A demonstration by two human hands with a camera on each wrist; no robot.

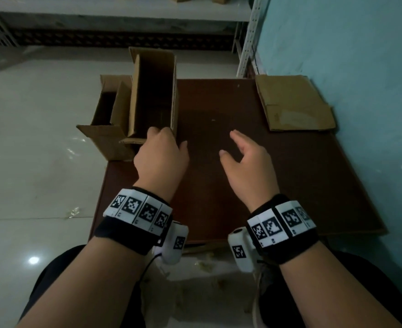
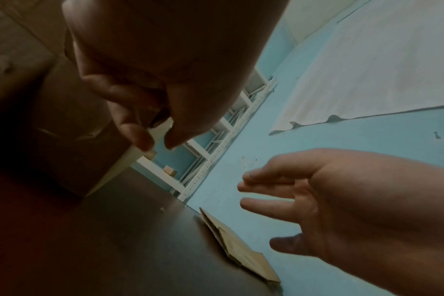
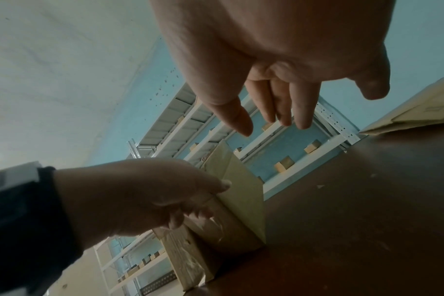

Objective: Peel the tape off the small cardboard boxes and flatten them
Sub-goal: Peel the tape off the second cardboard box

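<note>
A tall open cardboard box (image 1: pixel 152 95) stands upright on the left edge of the brown table (image 1: pixel 254 185). My left hand (image 1: pixel 167 138) grips its near right corner, thumb on the side wall and fingers curled over the near face (image 3: pixel 223 226), where glossy tape (image 3: pixel 216 222) shows. In the left wrist view the fingertips (image 2: pixel 145 140) pinch the box's pale edge. My right hand (image 1: pixel 230 145) hovers open above the table's middle with straight fingers (image 3: pixel 279 112) and holds nothing. A second open box (image 1: pixel 105 119) sits to the left, lower than the first.
A flattened cardboard piece (image 1: pixel 294 105) lies at the table's back right corner against the teal wall (image 1: pixel 361 67). A white metal shelving rack (image 1: pixel 245 43) with small boxes stands behind. Pale tiled floor (image 1: pixel 29 138) with tape scraps (image 1: pixel 72 211) spreads to the left.
</note>
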